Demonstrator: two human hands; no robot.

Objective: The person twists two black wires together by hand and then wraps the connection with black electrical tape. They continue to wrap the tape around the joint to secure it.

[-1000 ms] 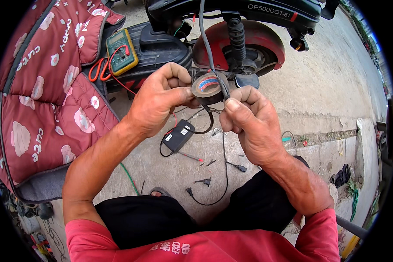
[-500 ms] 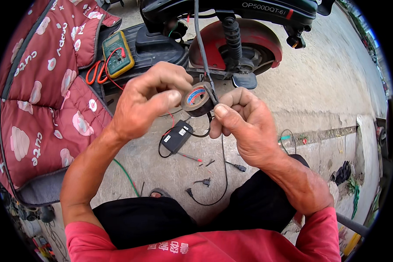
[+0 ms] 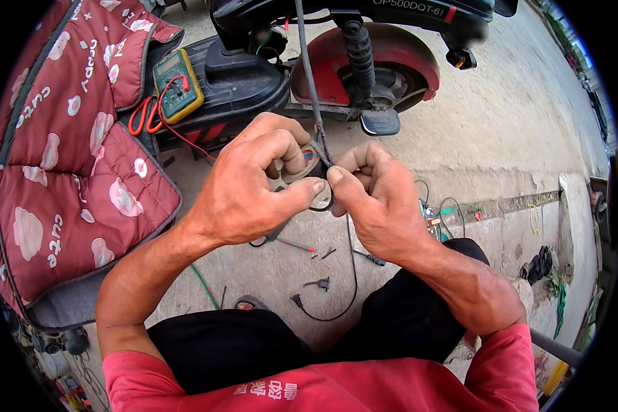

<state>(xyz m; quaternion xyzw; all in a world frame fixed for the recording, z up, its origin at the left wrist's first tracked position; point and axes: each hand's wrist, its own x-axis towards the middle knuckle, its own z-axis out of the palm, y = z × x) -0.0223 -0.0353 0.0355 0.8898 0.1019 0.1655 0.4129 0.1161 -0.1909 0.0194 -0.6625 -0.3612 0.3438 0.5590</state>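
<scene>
Concrete ground (image 3: 501,137) below; both hands' fingers (image 3: 302,189) pinch tape roll (image 3: 309,161) on cable (image 3: 307,62).

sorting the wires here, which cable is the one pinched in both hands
The grey cable hanging down from the scooter, pinched by the left hand and right hand. The thin black wire lies loose on the concrete.

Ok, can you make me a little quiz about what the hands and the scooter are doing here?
1. True or false: both hands pinch a cable that comes down from the scooter.
2. What does the left hand hold? A) a roll of tape B) a hammer C) a cup
3. What colour is the multimeter lying on the scooter's footboard?

Key: 1 true. 2 A; the right hand meets it at the cable. 3 yellow and green.
</scene>
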